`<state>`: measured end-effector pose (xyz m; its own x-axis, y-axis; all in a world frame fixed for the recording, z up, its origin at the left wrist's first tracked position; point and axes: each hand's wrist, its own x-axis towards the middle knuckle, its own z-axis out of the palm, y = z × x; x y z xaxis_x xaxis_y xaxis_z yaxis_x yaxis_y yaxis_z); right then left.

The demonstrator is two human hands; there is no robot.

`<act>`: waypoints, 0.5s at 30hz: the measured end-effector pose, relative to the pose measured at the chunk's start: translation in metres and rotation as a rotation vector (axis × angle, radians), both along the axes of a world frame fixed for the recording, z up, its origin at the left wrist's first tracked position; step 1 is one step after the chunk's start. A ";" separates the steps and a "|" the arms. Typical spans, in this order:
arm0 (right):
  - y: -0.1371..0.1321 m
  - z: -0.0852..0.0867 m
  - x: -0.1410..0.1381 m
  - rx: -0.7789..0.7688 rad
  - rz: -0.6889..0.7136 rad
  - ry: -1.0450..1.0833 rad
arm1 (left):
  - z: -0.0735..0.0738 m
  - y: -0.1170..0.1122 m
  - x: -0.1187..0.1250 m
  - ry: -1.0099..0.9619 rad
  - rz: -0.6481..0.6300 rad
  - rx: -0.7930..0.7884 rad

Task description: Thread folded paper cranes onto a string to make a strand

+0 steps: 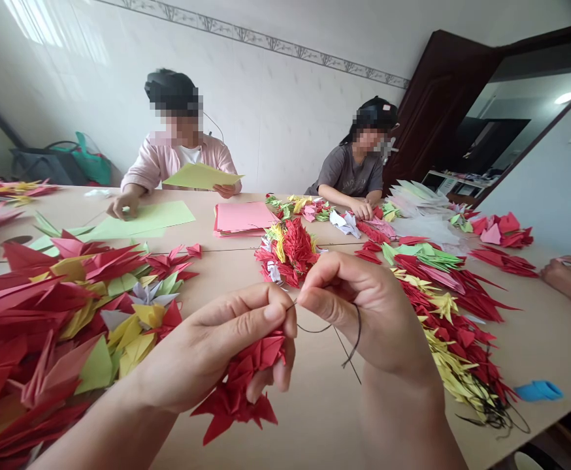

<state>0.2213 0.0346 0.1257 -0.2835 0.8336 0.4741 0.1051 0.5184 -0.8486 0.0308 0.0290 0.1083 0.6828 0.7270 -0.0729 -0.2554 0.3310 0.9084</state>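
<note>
My left hand point(246, 333) is closed, thumb and forefinger pinching a dark cord point(315, 331). Under its palm hang several red folded-paper pieces point(239, 395), partly hidden by the fingers. Just to the right, my right hand point(358, 307) pinches the same dark cord, and a loop of it hangs below the fingertips. Whether a needle is between the fingers I cannot tell. Behind my hands sits a bundle of red, yellow and white folded paper point(295, 251).
A large heap of folded paper point(45, 313) covers the left side. Strung red and yellow paper point(455, 326) lies right, near a blue object point(539, 390). Two people sit opposite; one holds a yellow-green sheet point(200, 176) beside pink sheets point(244, 217). Another person's hand point(570, 277) rests at far right.
</note>
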 end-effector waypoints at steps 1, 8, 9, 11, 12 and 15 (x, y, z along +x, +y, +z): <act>0.002 0.000 0.001 -0.001 0.003 0.003 | 0.000 0.000 0.000 -0.020 0.011 -0.005; 0.020 -0.004 0.011 -0.031 -0.053 0.024 | 0.009 -0.001 -0.005 -0.190 0.102 0.028; 0.024 -0.006 0.014 -0.035 -0.071 0.034 | 0.012 -0.002 -0.007 -0.217 0.166 0.039; 0.034 -0.011 0.020 -0.045 -0.107 0.057 | 0.017 -0.004 -0.011 -0.280 0.285 0.070; 0.040 -0.015 0.023 -0.052 -0.125 0.069 | 0.019 -0.003 -0.014 -0.319 0.329 0.088; 0.059 -0.025 0.031 -0.130 -0.144 0.145 | 0.021 0.003 -0.024 -0.407 0.427 0.137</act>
<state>0.2527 0.0935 0.1005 -0.0945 0.9172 0.3869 0.0425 0.3920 -0.9190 0.0063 0.0324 0.1292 0.2822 0.9272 0.2462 -0.6756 0.0098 0.7372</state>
